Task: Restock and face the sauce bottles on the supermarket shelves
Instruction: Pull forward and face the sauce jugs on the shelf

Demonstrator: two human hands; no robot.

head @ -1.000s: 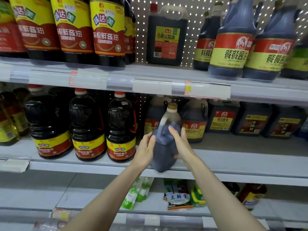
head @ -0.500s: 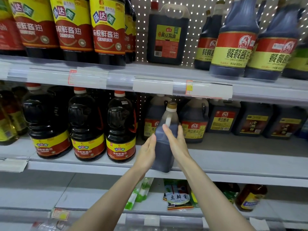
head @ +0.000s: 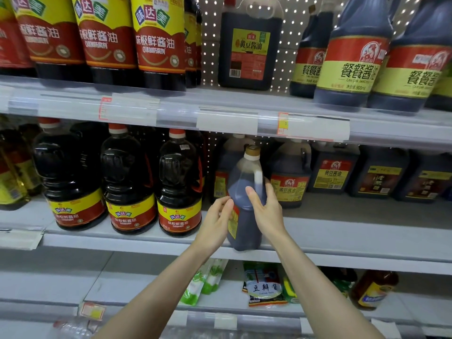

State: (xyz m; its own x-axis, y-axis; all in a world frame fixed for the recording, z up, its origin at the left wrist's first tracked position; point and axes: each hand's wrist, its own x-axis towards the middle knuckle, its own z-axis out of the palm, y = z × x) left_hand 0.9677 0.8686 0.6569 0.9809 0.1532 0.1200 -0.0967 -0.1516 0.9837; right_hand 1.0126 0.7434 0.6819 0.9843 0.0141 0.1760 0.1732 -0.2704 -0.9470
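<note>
While the middle shelf (head: 342, 241) shows a bare stretch of front edge to the right of the red-capped bottles (head: 178, 187), the bottle (head: 242, 184) I am facing stands there. It is upright on its base at the very lip, straight ahead of me, in front of the row of jugs (head: 289, 182) set farther back. Its long axis runs straight up.

My right hand (head: 269, 211) is the one plainly holding it, thumb across the front of the shoulder and the other fingers wrapped round the right side behind the handle. My left hand (head: 215, 221) lies at the bottle's left flank, fingers loosely bent. I cannot tell whether it presses there or only hovers just beside.

What matters next, I think, is the label (head: 233, 223). It looks left, toward my left palm, not out to the aisle, while the white handle (head: 258, 178) points at me. I judge the bottle needs a turn about its upright axis until the label fronts. So close to the lip, it could tip off. The cap (head: 252, 150) is on.
</note>
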